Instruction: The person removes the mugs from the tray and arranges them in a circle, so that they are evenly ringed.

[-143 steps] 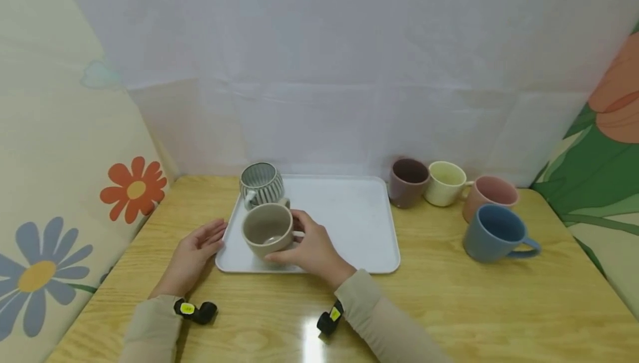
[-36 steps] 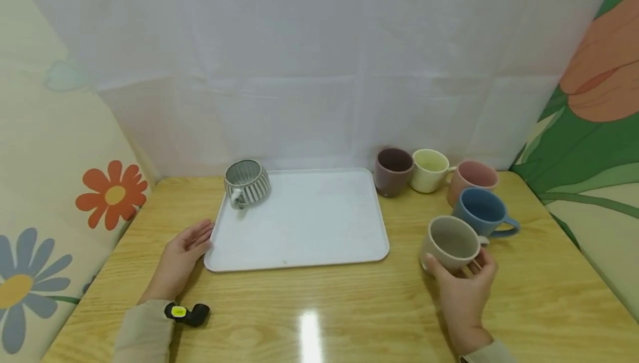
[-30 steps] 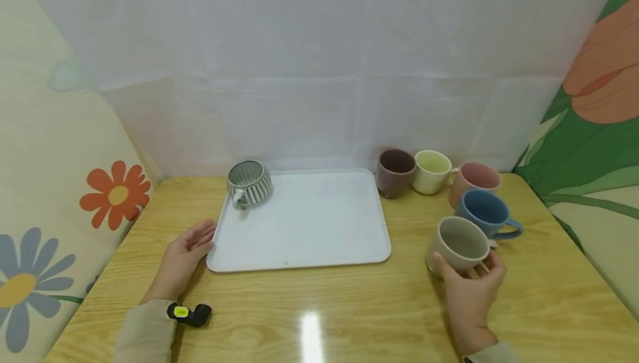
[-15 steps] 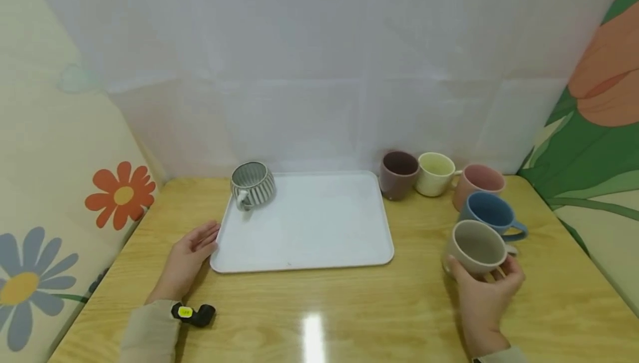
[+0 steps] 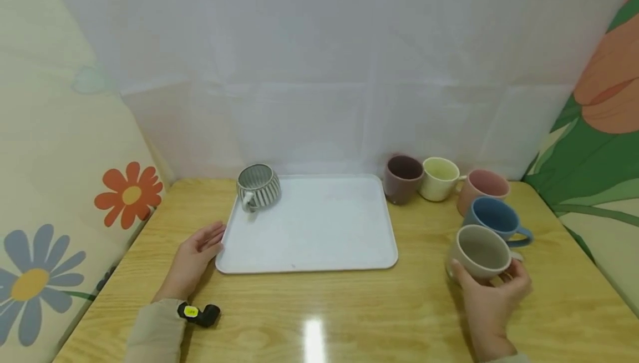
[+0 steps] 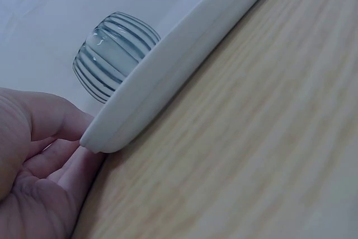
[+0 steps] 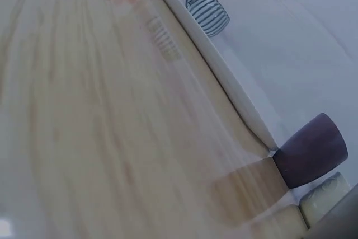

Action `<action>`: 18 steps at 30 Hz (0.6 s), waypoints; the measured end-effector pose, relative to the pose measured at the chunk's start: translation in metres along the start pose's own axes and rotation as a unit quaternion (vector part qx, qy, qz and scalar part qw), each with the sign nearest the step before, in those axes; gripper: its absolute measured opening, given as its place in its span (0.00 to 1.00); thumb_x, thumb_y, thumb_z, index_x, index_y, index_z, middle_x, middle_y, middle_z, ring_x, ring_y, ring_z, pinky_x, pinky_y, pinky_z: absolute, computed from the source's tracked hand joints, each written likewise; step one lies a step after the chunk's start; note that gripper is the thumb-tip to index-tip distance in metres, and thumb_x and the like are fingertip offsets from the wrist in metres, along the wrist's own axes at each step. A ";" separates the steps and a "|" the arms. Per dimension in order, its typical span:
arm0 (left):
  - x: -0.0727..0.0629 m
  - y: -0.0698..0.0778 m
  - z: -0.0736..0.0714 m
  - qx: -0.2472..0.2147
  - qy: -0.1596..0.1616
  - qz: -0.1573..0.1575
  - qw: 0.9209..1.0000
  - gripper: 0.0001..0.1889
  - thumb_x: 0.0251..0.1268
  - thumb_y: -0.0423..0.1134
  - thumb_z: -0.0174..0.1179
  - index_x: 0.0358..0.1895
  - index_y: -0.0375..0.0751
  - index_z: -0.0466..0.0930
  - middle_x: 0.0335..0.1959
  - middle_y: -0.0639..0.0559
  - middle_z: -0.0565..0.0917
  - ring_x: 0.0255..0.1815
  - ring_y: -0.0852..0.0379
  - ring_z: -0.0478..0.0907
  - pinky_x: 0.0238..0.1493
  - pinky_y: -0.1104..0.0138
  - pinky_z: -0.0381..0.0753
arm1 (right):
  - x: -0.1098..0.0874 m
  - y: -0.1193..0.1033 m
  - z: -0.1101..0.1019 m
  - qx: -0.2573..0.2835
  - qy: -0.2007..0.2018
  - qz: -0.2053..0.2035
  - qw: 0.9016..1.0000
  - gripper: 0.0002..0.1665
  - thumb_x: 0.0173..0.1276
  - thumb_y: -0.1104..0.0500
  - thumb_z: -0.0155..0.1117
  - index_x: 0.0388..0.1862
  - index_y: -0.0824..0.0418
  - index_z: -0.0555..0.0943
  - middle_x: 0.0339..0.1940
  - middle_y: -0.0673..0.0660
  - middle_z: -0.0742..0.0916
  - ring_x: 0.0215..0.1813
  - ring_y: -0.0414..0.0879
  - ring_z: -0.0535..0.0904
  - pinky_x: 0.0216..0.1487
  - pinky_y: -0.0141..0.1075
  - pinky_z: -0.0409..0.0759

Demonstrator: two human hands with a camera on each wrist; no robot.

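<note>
At the right of the table, my right hand (image 5: 491, 302) grips a beige mug (image 5: 481, 255), thumb on its near side and fingers near its handle. Whether the mug's base touches the wood cannot be told. Directly behind it is a blue mug (image 5: 494, 216); the two overlap in the head view. My left hand (image 5: 192, 260) lies beside the left edge of a white tray (image 5: 319, 241), fingers extended and touching its rim. The left wrist view has the thumb against the tray corner (image 6: 112, 132). A grey striped mug (image 5: 258, 188) stands on the tray's back left corner.
Along the back right stand a purple mug (image 5: 403, 180), a pale yellow mug (image 5: 439, 179) and a pink mug (image 5: 483, 188). A white cloth (image 5: 309, 74) hangs behind the wooden table (image 5: 259, 313). Floral panels flank both sides.
My right hand has carried the beige mug off the tray to the table's right side, in front of the blue mug. Lately it shifts only slightly. The left hand stays at the tray.
</note>
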State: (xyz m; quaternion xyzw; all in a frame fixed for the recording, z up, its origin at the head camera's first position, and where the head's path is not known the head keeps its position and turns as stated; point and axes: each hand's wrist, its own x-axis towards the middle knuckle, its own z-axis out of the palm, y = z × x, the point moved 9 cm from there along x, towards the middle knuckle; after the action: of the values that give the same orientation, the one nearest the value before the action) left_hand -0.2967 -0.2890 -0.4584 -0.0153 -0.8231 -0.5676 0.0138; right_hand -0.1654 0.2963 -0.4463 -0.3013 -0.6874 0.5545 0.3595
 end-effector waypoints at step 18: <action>0.002 -0.001 0.002 0.026 -0.003 -0.004 1.000 0.28 0.79 0.29 0.51 0.77 0.29 0.58 0.74 0.32 0.67 0.66 0.68 0.71 0.55 0.85 0.69 | -0.015 -0.009 -0.003 0.153 -0.017 0.007 0.988 0.39 0.55 0.76 0.73 0.59 0.55 0.66 0.53 0.49 0.70 0.52 0.41 0.72 0.43 0.21 0.76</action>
State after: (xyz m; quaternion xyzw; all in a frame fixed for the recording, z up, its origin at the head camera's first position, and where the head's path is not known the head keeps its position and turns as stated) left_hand -0.2985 -0.2878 -0.4602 -0.0129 -0.8374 -0.5463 0.0096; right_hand -0.1547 0.2834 -0.4397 -0.2380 -0.5982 0.6608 0.3858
